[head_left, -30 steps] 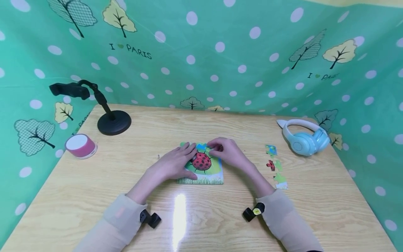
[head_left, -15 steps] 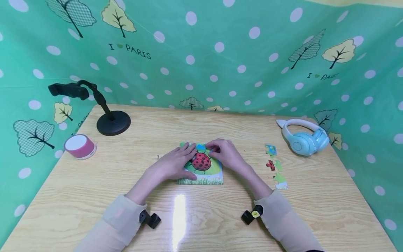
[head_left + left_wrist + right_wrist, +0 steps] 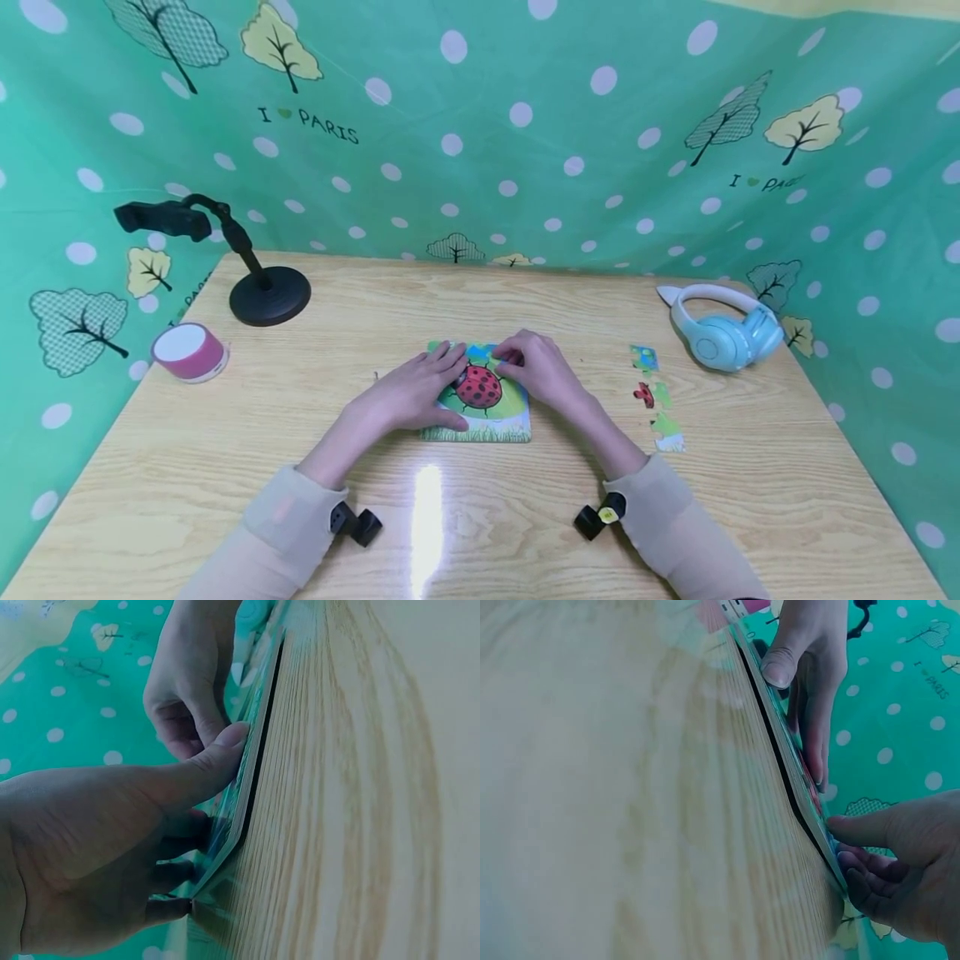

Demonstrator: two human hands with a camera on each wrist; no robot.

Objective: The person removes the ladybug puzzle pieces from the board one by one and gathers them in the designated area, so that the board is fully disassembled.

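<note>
A ladybug jigsaw puzzle (image 3: 491,431) lies flat on the wooden table, its red spotted ladybug in the middle. Across its left side rests my left hand (image 3: 414,390), fingers spread on the picture and thumb near the bottom edge. At the upper right part, my right hand (image 3: 543,368) has curled fingers and pinches a puzzle piece, mostly hidden by the fingers. In the right wrist view, the right thumb (image 3: 859,829) touches the puzzle's top face beside its edge. The left wrist view shows the left thumb (image 3: 225,742) on the near rim.
Several loose puzzle pieces (image 3: 667,429) lie right of my right forearm. Blue-and-white headphones (image 3: 726,340) sit at the far right. A black stand (image 3: 270,296) and a pink round speaker (image 3: 191,352) stand at the left. A green printed cloth (image 3: 480,150) hangs behind.
My right hand has shifted slightly at the puzzle's upper right, its fingers moving a little left and then settling. The left hand stays in place on the puzzle.
</note>
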